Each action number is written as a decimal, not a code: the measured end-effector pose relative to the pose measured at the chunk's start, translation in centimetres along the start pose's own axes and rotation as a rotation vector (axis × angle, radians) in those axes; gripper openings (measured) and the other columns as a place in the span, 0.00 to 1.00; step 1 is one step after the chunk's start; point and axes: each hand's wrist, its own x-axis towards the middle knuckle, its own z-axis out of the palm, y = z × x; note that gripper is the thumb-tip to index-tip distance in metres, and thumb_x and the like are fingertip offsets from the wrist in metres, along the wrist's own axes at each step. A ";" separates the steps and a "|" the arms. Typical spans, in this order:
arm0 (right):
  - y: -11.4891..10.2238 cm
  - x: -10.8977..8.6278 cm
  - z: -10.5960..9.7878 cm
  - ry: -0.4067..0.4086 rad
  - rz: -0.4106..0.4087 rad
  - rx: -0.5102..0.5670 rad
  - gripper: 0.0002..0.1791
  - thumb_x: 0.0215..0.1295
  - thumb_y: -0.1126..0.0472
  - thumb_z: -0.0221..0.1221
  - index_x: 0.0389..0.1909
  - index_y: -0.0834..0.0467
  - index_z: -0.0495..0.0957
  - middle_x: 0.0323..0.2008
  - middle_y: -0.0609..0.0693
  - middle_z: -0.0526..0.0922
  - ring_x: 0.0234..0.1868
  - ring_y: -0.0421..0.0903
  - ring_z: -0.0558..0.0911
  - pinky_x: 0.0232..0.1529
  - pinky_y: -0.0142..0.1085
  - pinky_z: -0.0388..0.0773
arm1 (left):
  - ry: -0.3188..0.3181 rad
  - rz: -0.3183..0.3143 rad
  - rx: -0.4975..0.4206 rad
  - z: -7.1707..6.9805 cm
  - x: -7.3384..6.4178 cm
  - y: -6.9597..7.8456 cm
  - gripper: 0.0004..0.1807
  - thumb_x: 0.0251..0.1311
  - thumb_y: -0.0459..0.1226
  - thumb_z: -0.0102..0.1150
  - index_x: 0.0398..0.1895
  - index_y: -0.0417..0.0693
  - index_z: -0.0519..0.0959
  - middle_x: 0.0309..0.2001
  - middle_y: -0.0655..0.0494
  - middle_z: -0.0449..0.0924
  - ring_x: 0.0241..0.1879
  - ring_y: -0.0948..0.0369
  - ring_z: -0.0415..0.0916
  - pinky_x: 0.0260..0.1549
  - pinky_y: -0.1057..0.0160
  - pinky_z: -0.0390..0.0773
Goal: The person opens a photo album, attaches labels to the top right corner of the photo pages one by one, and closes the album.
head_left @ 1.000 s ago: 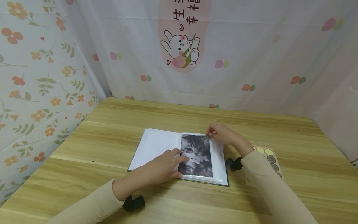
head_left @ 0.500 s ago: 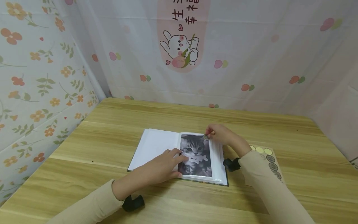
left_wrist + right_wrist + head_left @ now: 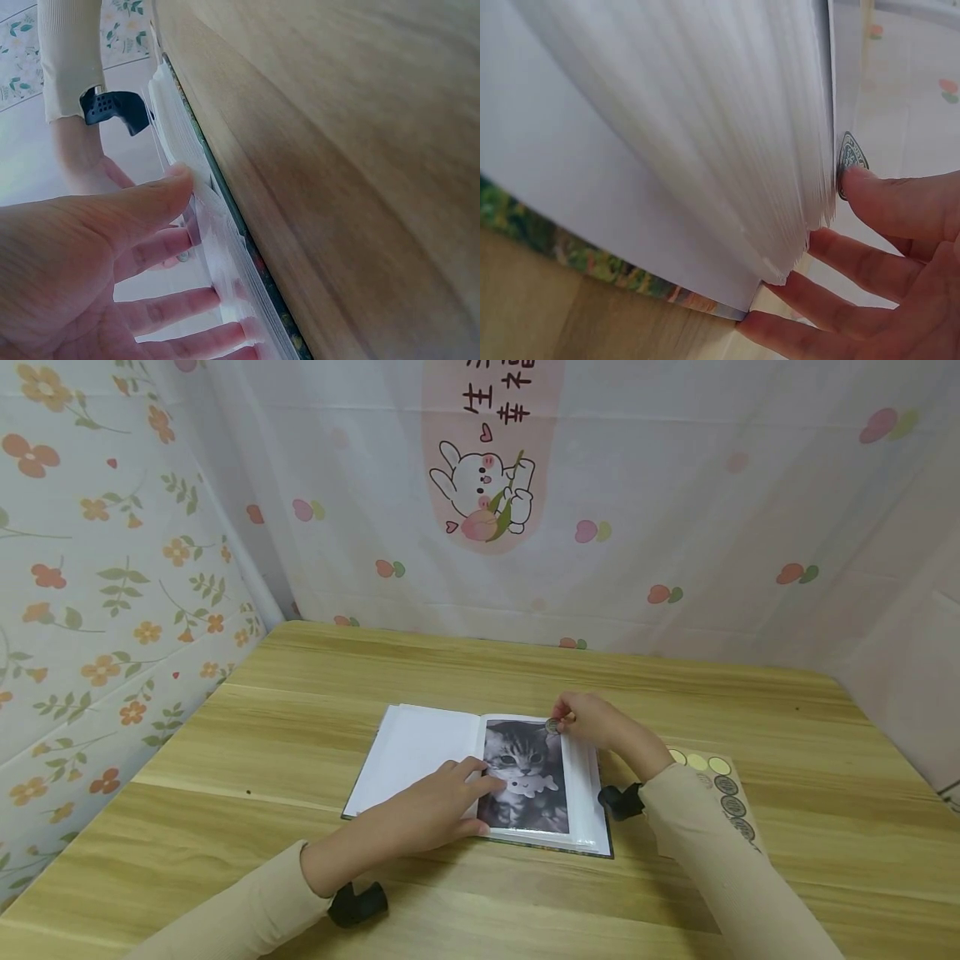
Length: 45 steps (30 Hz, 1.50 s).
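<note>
A photo album (image 3: 431, 735) lies spread on the table, a blank white page on its left side. On its right side, a black-and-white kitten photo (image 3: 517, 743) sits under a clear sleeve. My right hand (image 3: 600, 722) holds a small round dark sticker (image 3: 552, 726) at the photo's upper right corner. In the right wrist view, the thumb is on the sticker (image 3: 850, 159) while the other fingers reach to the page edges. My left hand (image 3: 427, 810) rests on the album with relaxed fingers over the photo's left side, its thumb (image 3: 161, 199) at the near page edge.
A tan sticker sheet (image 3: 738, 772) with round yellow and dark designs lies to the right, partly under the right sleeve. Each wrist wears a black camera mount (image 3: 360, 906). Behind the wooden table (image 3: 360, 668) hang printed curtains (image 3: 637, 527).
The sticker in my right hand has shifted very slightly left at the photo's corner, and the right forearm a little with it. The left hand stays in place.
</note>
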 end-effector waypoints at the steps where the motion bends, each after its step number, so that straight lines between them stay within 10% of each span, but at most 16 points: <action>1: 0.0 0.0 0.1 0.002 0.004 -0.001 0.04 0.63 0.68 0.54 0.37 0.64 0.73 0.43 0.62 0.79 0.39 0.51 0.74 0.39 0.39 0.71 | 0.002 0.001 -0.003 0.0 0.0 0.0 0.29 0.58 0.49 0.58 0.63 0.53 0.68 0.61 0.45 0.66 0.58 0.49 0.67 0.55 0.54 0.71; 45: 0.0 -0.4 0.8 0.028 -0.054 -0.194 0.14 0.64 0.65 0.55 0.47 0.66 0.79 0.47 0.63 0.81 0.52 0.59 0.77 0.51 0.47 0.75 | 0.017 0.013 0.001 0.0 0.0 0.1 0.28 0.58 0.47 0.59 0.62 0.50 0.69 0.60 0.44 0.67 0.56 0.48 0.68 0.54 0.54 0.72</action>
